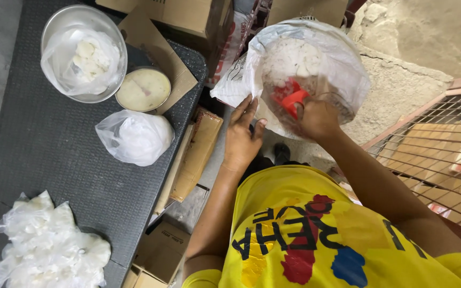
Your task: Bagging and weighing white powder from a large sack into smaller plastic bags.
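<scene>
A big white sack [321,50] lined with clear plastic stands open in front of me, full of white lumps [289,56]. My right hand [316,120] reaches inside the sack and grips a red scoop [290,98] through the clear plastic. My left hand [243,136] holds the sack's near edge with its fingers spread on the plastic. On the dark table to the left sit a tied clear bag of white lumps [134,136] and a metal bowl [84,53] lined with a plastic bag of white lumps.
A round scale dial [143,89] stands beside the bowl. A heap of filled clear bags [44,248] lies at the table's near left corner. Cardboard boxes [182,16] crowd the back and the floor. A red wire rack [438,144] is at my right.
</scene>
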